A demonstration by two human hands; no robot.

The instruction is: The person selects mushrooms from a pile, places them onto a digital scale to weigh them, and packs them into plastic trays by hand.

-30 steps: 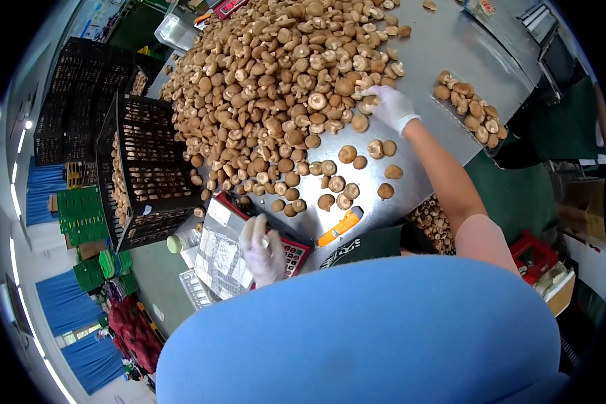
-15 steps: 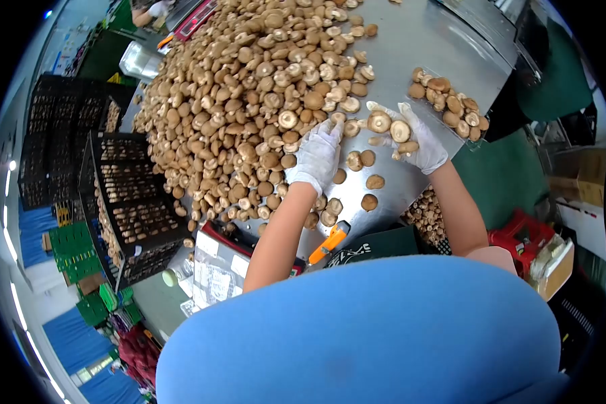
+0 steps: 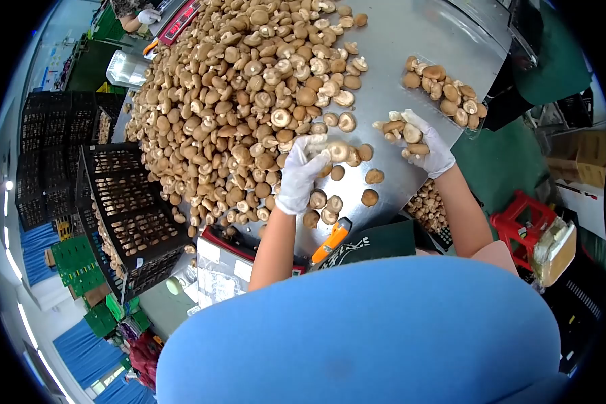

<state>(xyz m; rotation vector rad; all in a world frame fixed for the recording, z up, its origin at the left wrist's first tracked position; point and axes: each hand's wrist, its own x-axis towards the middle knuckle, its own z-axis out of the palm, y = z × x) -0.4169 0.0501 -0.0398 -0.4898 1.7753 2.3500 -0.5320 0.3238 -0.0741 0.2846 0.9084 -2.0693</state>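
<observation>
My left hand (image 3: 300,176), in a white glove, pinches a pale-stemmed shiitake mushroom (image 3: 337,151) at its fingertips; motion blurs it a little. My right hand (image 3: 429,147), gloved the same way, is cupped around several shiitake mushrooms (image 3: 411,133) resting in the palm and fingers. Loose mushrooms (image 3: 374,176) lie on the metal table between and below the hands. Left of my left hand spreads a large heap of mushrooms (image 3: 229,114). Just beyond my right hand sits a clear tray (image 3: 475,134) filled with mushrooms.
A black crate (image 3: 131,145) of mushrooms stands at the left. An orange-handled tool (image 3: 332,240) lies by the table's near edge, next to a red-framed scale (image 3: 227,244). Another crate of mushrooms (image 3: 429,207) is below my right forearm. Another person's gloved hand (image 3: 149,16) shows at top left.
My left hand has drawn back toward me and slightly left, now with a mushroom in its fingers. My right hand has shifted slightly right and toward me, its mushrooms gathered closer in the palm.
</observation>
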